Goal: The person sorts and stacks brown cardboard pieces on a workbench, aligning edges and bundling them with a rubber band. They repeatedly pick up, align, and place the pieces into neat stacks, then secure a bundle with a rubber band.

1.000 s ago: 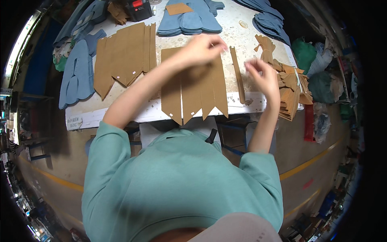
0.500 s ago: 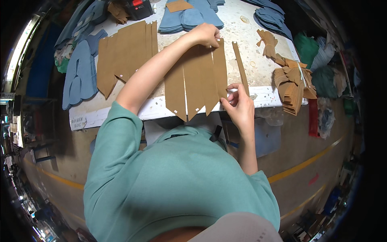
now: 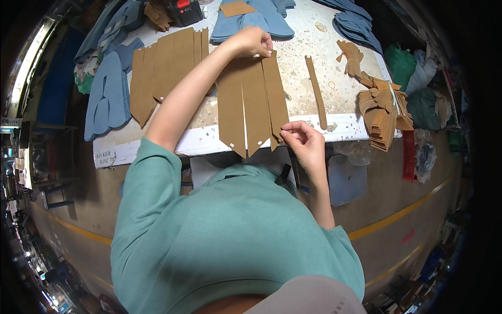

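My left hand [image 3: 253,42] is closed on the top end of a brown fabric strip [image 3: 276,94]. Thumb and forefinger of my right hand [image 3: 305,142] pinch the strip's lower right edge near the table's front. Held between both hands, the strip lies along the right side of pointed brown fabric panels [image 3: 230,110], partly over them. Small white marks show near the panels' tips, which hang past the table edge. A separate narrow brown strip [image 3: 316,94] rests to the right, touched by neither hand. My left forearm hides part of the panels.
More brown panels [image 3: 170,63] lie left of my forearm, beside stacked blue pieces [image 3: 108,94]. Further blue stacks [image 3: 256,23] sit at the back of the speckled table [image 3: 209,131]. A tied brown bundle [image 3: 384,112] is at the right edge. A black box [image 3: 184,13] stands far left.
Both hands have moved left with the brown strip, bringing it over the panels' right side. The gap between it and the separate narrow strip has widened. The view has shifted slightly.
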The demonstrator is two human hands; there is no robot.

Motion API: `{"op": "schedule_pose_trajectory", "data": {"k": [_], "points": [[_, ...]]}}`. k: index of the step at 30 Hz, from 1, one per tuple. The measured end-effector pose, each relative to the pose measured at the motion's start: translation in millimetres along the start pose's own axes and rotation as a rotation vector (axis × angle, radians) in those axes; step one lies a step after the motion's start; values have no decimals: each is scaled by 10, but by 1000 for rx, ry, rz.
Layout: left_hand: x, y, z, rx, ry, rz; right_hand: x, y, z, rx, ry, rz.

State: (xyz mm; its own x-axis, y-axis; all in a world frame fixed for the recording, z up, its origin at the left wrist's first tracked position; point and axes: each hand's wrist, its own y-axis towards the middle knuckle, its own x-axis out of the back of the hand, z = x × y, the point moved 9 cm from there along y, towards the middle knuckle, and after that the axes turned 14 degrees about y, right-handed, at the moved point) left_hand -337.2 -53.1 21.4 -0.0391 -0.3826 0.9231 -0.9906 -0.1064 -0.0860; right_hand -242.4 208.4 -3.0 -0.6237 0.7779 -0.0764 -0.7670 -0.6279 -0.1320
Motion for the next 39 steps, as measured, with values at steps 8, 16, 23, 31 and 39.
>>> {"op": "schedule_pose_trajectory", "data": {"k": [8,16,23,31,39], "points": [[-54,-32,-53,-13,116,-8,-72,-32,90,20,-182,23],[-57,-38,-16,-11,172,-97,828,595,763,433,-711,-303],[-119,35,19,21,66,40,1167,1281,439,229,-923,-378],[-22,-65,-160,-37,15,19,1182,1242,841,557,-878,-589],[277,-107,-898,-308,-708,91,45,879,388,89,197,228]]}}
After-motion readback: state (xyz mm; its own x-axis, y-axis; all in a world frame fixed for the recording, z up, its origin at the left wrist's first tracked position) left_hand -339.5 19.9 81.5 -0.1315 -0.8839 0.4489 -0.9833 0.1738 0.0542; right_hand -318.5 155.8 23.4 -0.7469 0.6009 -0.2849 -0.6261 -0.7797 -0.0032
